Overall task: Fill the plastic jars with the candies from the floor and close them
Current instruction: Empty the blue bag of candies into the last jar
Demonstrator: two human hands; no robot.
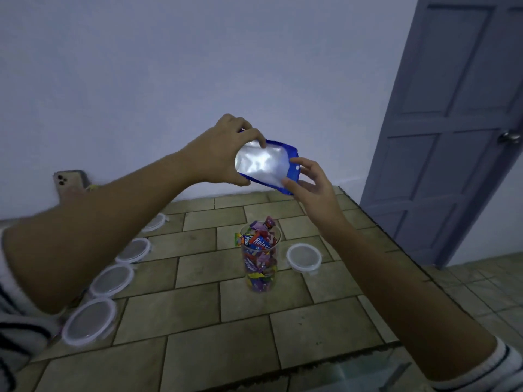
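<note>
While one jar [260, 267] is standing upright on the floor [198, 335], both hands are holding a single pouch [261, 162] in the air above it. The left hand [223, 148] is gripping the pouch's left end, fingers curling over the top edge and thumb tucking underneath. The right hand [311, 188] is pinching the right end, thumb below and fingertips on the blue border. The pouch is showing a silver face with a blue rim, and it is tilting down a little toward the right.

Down below, the jar is brimming with candies [259, 241]. Bright wrappers are poking past the open rim, too many to count, and no lid is sitting on it.

Five lids [133, 250] are lying flat on the floor. Four are running in a row at the left, from the wall [141, 80] back toward the person, and the fifth lid [304, 257] is sitting just beside the jar on its right, apart from it.

One phone [69, 183] is leaning against the wall at the far left. One door [452, 123] is standing at the right, its single knob [509, 137] catching some light.
</note>
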